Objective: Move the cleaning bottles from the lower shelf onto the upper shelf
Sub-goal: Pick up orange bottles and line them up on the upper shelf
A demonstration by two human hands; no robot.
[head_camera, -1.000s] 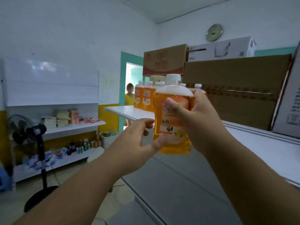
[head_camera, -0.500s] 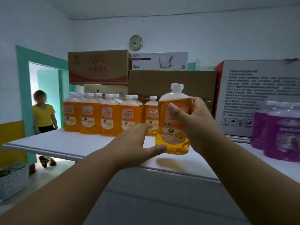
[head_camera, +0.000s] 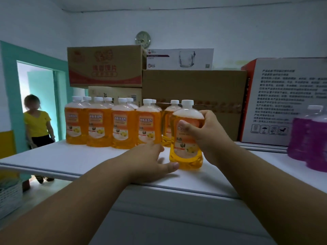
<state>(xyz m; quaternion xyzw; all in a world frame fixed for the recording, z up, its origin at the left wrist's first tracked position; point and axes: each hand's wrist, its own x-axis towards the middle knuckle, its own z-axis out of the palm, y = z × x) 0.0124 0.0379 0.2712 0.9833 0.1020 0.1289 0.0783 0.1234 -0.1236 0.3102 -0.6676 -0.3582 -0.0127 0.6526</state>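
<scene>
My right hand [head_camera: 203, 131] grips an orange bottle [head_camera: 185, 152] of floor cleaner with a white cap, which stands upright on the white upper shelf [head_camera: 70, 160]. The bottle sits a little in front of a row of several matching orange bottles [head_camera: 122, 126]. My left hand [head_camera: 150, 161] lies flat on the shelf just left of the held bottle, fingers spread, thumb near the bottle's base, holding nothing.
Purple bottles [head_camera: 311, 138] stand at the right end of the shelf. Cardboard boxes [head_camera: 192, 96] and a red and white carton [head_camera: 283, 101] fill the back. A person in a yellow shirt [head_camera: 38, 124] stands in the doorway at left. A white basket [head_camera: 8, 197] sits low left.
The orange bottle has come down from mid-air and now rests on the upper shelf. My left hand dropped onto the shelf beside it. The view turned right and moved closer.
</scene>
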